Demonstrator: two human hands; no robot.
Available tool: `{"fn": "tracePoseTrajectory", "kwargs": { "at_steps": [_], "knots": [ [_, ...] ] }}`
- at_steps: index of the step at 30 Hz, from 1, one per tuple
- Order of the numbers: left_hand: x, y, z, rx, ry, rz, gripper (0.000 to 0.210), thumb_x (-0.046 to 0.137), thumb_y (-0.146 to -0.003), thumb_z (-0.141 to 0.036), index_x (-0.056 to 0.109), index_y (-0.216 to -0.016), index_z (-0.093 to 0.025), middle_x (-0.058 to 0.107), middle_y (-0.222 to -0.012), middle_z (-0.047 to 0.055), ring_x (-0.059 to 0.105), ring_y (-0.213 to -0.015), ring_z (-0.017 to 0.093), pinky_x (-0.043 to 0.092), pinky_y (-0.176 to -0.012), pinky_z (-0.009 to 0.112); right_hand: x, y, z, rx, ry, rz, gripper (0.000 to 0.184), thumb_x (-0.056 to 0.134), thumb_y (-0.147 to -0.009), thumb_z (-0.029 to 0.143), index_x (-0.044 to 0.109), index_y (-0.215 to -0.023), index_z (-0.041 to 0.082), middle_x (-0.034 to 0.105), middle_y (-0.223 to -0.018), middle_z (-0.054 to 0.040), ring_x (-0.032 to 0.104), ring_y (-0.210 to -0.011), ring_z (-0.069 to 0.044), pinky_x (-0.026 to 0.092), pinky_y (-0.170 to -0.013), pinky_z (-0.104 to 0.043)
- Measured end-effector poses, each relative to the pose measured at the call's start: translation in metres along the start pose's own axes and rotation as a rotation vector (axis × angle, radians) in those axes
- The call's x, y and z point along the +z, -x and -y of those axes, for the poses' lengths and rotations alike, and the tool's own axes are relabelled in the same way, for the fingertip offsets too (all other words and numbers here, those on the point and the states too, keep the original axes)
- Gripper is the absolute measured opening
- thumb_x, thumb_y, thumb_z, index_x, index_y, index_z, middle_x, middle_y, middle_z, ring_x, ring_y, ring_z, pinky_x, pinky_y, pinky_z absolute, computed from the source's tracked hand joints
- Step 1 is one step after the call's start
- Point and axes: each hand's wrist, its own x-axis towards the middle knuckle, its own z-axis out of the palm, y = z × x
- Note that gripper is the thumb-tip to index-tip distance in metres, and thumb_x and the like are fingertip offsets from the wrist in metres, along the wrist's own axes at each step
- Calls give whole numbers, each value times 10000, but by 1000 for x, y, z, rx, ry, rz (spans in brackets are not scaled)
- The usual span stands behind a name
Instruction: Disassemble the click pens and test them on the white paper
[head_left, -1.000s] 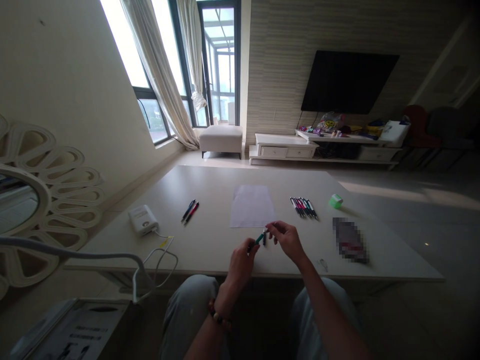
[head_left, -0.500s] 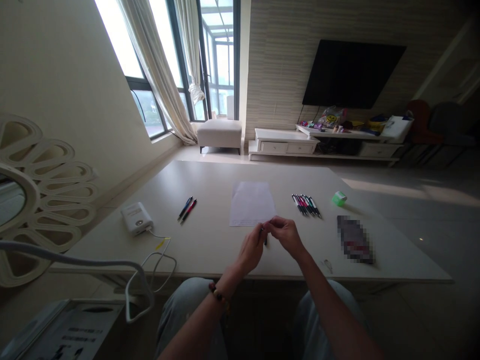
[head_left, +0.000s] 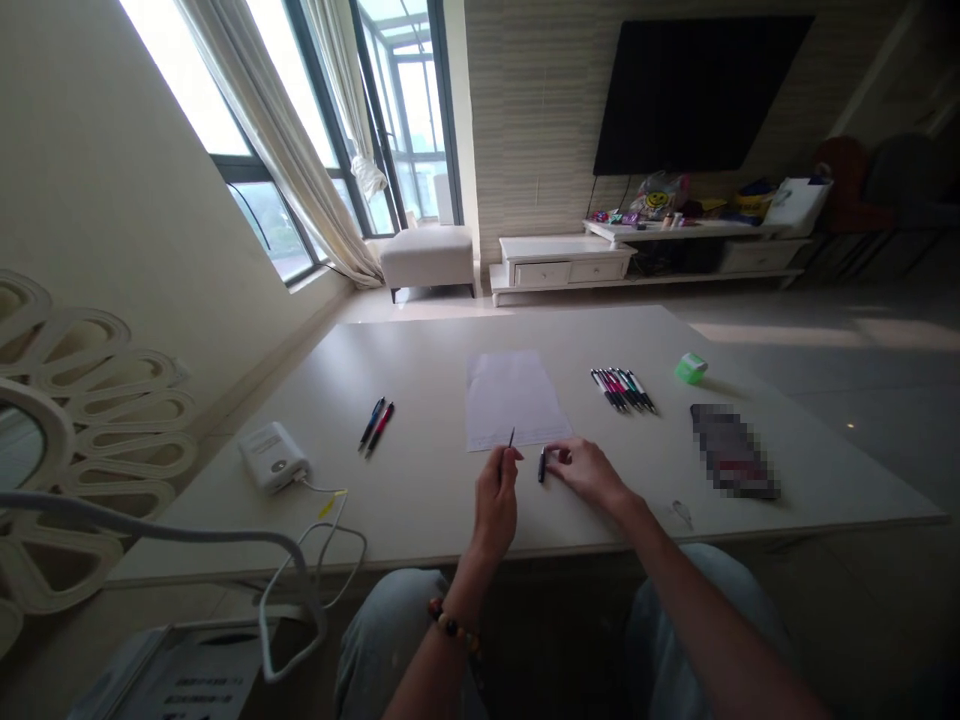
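My left hand (head_left: 497, 495) is closed around a slim dark pen piece (head_left: 511, 438), whose thin end points up over the lower edge of a white paper sheet (head_left: 512, 390). Just to its right, my right hand (head_left: 589, 470) has its thumb and fingertips closed at a short black pen barrel (head_left: 541, 466), which is close to the tabletop. Several click pens (head_left: 622, 390) lie side by side beyond my right hand. Off to the left lie a blue pen (head_left: 371, 423) and a red pen (head_left: 380, 428).
On the white table (head_left: 427, 500), a white power bank (head_left: 274, 457) with a cable stands at left. At right are a green sharpener-like block (head_left: 691, 368), a blurred-out dark flat object (head_left: 735, 450) and a small clear item (head_left: 682, 514) near the front edge.
My hands, together before, have moved apart. The left now shows a thin pen piece upright, and the right has come down to the black barrel. The camera view has tilted down slightly.
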Motion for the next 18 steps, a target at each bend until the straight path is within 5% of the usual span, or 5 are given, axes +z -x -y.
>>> {"fn": "tracePoseTrajectory", "kwargs": {
  "at_steps": [10, 14, 18],
  "knots": [
    [11, 3, 9, -40, -205, 105, 348, 318, -898, -453, 490, -747, -191, 475, -641, -28, 432, -605, 120, 319, -591, 229, 6, 0, 7, 6, -78, -78, 123, 638, -689, 231, 683, -800, 207, 691, -734, -34, 630, -693, -175, 456, -670, -267],
    [13, 2, 12, -22, -284, 138, 324, 315, -902, -422, 492, -751, -197, 517, -667, -18, 463, -629, 132, 331, -617, 242, 5, 0, 14, 17, -386, -171, 78, 636, -677, 223, 650, -742, 183, 680, -698, -40, 626, -652, -172, 479, -632, -280],
    [13, 2, 12, -5, -334, 138, 313, 306, -901, -405, 502, -768, -200, 507, -661, -20, 458, -618, 133, 335, -614, 244, -3, 2, 27, 43, -816, -275, 235, 662, -684, 355, 620, -794, 151, 665, -701, -52, 598, -573, -155, 438, -466, -246]
  ]
}}
